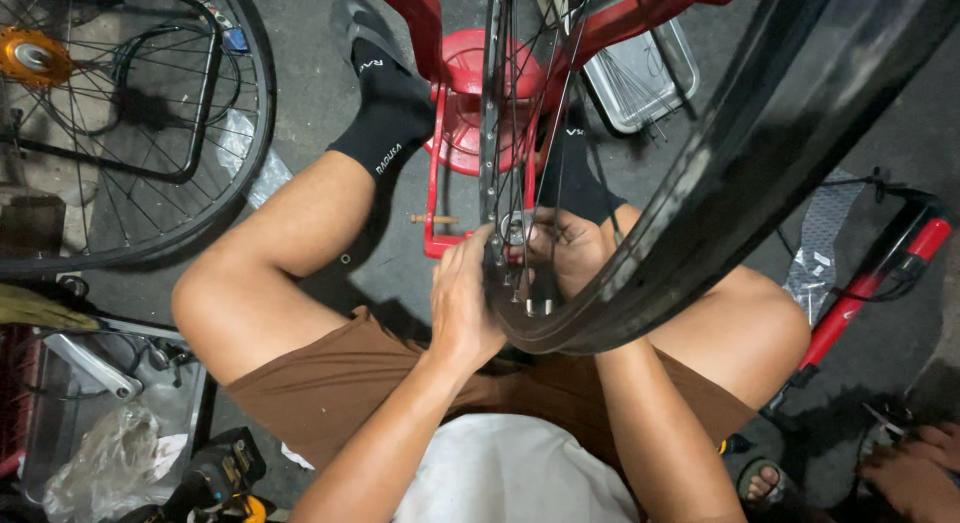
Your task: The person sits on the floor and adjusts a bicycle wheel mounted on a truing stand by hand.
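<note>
Head view: left hand (pixel 468 308) and right hand (pixel 568 251) grip black rim (pixel 700 188) spokes.

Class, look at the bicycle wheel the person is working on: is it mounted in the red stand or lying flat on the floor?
Mounted. The wheel rim stands upright between the red stand arms, both hands at it.

Grey concrete floor (pixel 310 93) carries everything. Upper left of the frame: spare spoked wheel (pixel 120 123) lying flat, orange hub, plus a black wire rack (pixel 205 83) over it. Top centre: red stand (pixel 465 133) base on the floor, clear plastic tray (pixel 640 78) just right of it. Right side: red and black floor pump (pixel 870 283) lying tilted, grey patterned strip (pixel 825 238) beside it. Lower left: clear bin (pixel 110 403) with a crumpled plastic bag, black and yellow power tool (pixel 215 478) near it. The person sits on the floor, legs around the stand.
</note>
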